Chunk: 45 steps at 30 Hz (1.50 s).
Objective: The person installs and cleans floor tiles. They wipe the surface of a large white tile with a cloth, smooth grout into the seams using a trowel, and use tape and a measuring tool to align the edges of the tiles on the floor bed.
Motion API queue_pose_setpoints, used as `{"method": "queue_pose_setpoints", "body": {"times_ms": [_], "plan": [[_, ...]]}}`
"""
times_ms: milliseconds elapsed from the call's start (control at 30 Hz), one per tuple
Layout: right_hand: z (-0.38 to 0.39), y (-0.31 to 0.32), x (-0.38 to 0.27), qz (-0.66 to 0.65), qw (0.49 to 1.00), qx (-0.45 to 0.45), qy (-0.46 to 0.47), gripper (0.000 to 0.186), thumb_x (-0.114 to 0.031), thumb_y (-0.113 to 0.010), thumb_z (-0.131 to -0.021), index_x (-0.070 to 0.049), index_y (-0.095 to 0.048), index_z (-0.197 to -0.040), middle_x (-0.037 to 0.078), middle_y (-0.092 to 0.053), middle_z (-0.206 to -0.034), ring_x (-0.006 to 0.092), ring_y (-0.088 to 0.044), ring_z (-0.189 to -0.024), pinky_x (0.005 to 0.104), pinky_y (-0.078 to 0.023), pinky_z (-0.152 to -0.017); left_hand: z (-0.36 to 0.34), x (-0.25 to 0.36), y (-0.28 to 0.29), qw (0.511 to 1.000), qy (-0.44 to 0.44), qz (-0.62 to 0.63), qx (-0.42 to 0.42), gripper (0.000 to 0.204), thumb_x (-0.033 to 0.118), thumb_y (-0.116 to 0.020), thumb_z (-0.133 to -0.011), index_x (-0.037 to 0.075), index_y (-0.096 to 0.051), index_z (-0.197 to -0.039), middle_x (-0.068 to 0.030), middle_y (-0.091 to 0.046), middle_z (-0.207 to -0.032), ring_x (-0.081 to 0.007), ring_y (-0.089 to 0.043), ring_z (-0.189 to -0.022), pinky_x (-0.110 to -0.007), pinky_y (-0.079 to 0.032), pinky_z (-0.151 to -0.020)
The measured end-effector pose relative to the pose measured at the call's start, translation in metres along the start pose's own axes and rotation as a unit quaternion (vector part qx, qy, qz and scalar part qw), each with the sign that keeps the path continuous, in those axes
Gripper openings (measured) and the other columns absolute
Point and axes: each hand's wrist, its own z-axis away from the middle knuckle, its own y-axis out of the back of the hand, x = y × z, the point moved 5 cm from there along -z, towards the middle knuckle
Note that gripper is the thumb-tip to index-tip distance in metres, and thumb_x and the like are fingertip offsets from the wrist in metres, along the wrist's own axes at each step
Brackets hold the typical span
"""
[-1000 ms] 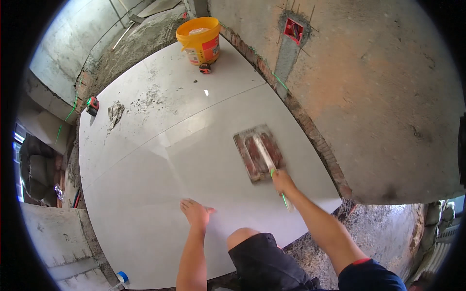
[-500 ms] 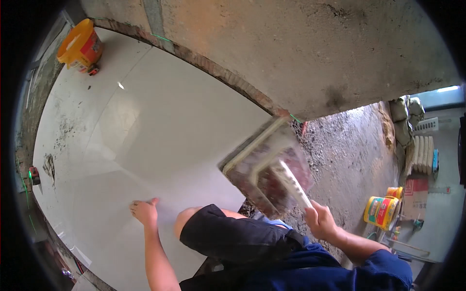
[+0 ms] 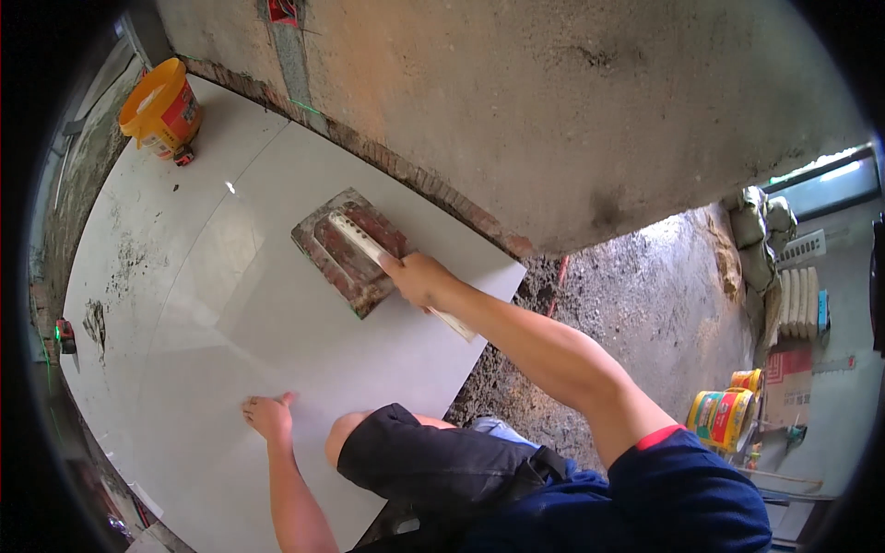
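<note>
My right hand is closed round the long white handle of a square, mortar-stained tile tamper. The tamper's flat plate is over the upper middle of a large glossy pale floor tile; I cannot tell whether it touches. Lower on this smooth floor, my left hand rests with its fingers apart, holding nothing. My bent knee is beside it, on the tile.
A rough wall runs along the far side. At the far left stands an orange bucket; a small device with green light sits at the left edge. Wet mortar spreads to the right, near yellow buckets.
My right hand has swung the tamper leftward and away from me, from beside the mortar to over the tile. My left hand has stayed almost in place.
</note>
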Motion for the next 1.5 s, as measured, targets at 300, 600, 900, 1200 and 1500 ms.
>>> {"method": "queue_pose_setpoints", "body": {"times_ms": [300, 600, 900, 1200, 1500], "plan": [[0.197, 0.04, 0.108, -0.002, 0.97, 0.204, 0.134, 0.025, -0.024, -0.049, -0.095, 0.0, -0.059, -0.095, 0.015, -0.06, -0.063, 0.024, -0.063, -0.056, 0.0377, -0.05, -0.052, -0.008, 0.003, -0.006, 1.0, -0.008, -0.011, 0.013, 0.101, 0.056, -0.072, -0.073, -0.019, -0.034, -0.129, -0.0342, -0.035, -0.138, -0.0433, -0.032, -0.132, -0.046, -0.025, -0.112], [-0.009, 0.02, 0.021, 0.015, 0.992, 0.073, 0.098, 0.062, -0.05, -0.036, -0.098, 0.004, -0.059, -0.081, 0.016, -0.056, -0.056, 0.026, -0.057, -0.051, 0.0394, -0.047, -0.055, -0.013, 0.006, 0.003, 1.0, -0.018, -0.016, -0.008, 0.096, 0.053, -0.073, -0.073, -0.018, -0.037, -0.127, -0.0311, -0.04, -0.135, -0.0405, -0.036, -0.129, -0.045, -0.025, -0.111], [0.017, -0.01, 0.06, 0.117, 0.984, 0.133, 0.012, 0.061, -0.049, -0.041, -0.095, 0.008, -0.061, -0.087, 0.022, -0.061, -0.066, 0.0351, -0.064, -0.063, 0.0449, -0.051, -0.062, -0.024, 0.0, -0.008, 0.999, 0.017, -0.03, -0.009, 0.101, 0.053, -0.073, -0.073, -0.019, -0.033, -0.13, -0.0329, -0.035, -0.138, -0.042, -0.032, -0.132, -0.047, -0.022, -0.112], [0.078, -0.003, 0.044, 0.067, 0.981, 0.163, 0.079, 0.049, -0.042, -0.041, -0.097, 0.003, -0.062, -0.102, 0.03, -0.064, -0.088, 0.0431, -0.063, -0.087, 0.0472, -0.049, -0.076, -0.029, -0.004, -0.016, 0.999, -0.005, -0.025, -0.021, 0.104, 0.067, -0.064, -0.069, -0.017, -0.045, -0.127, -0.0347, -0.038, -0.138, -0.0465, -0.033, -0.131, -0.054, -0.022, -0.11], [-0.069, -0.205, -0.065, 0.167, 0.984, -0.003, 0.06, 0.07, -0.057, -0.035, -0.095, 0.006, -0.065, -0.096, 0.03, -0.064, -0.094, 0.0457, -0.062, -0.093, 0.0502, -0.048, -0.084, -0.019, -0.029, 0.044, 0.998, -0.002, -0.015, 0.065, 0.1, 0.065, -0.067, -0.069, -0.014, -0.047, -0.127, -0.0328, -0.044, -0.134, -0.0443, -0.037, -0.129, -0.05, -0.024, -0.11]]}}
